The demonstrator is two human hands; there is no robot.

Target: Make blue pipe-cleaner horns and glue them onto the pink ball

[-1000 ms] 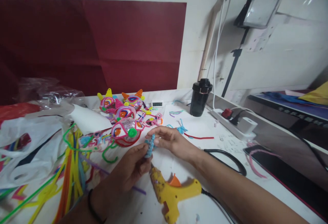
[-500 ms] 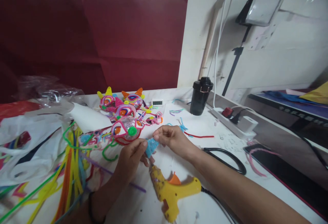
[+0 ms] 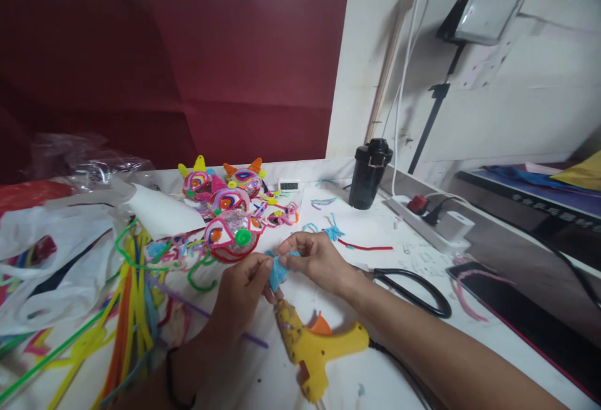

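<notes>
Blue fuzzy piece (image 3: 278,275), in the head view, is sitting between the grasping fingers of the left hand (image 3: 240,288) and right hand (image 3: 320,261), above the bench (image 3: 251,375), short of its back edge, near the glue gun (image 3: 319,350).

1 head-worn view — near the table (image 3: 244,375), facing forward and down.

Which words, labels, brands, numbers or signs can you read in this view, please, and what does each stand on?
None reads clearly enough to quote.
White digital display: digits, too small.
Dark panel at far right: white characters, too blurred.
White worktop before the power strip: marks, too faint.
Pale wall sheet: dark marks, too blurred.
</notes>
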